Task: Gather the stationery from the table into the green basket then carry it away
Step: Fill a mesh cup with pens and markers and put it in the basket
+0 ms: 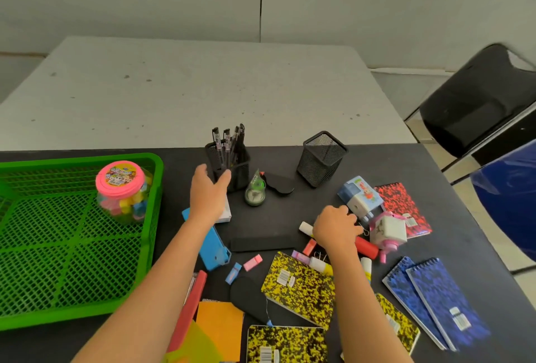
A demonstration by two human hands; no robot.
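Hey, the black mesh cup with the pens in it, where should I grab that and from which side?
Wrap the mesh wall of the pen cup about mid-height, coming from its left, where the left hand reaches. It stands upright with pens sticking out the top, and the correction tape crowds its right.

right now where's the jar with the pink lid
Head view, left side: the jar stands upright inside the green basket, in its far right corner, left of the mesh pen holder.

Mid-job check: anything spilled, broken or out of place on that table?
Nothing spilled or broken. The empty mesh cup looks tilted, perhaps only lens distortion. Only the pink-lidded jar sits in the green basket; notebooks and glue sticks lie scattered.
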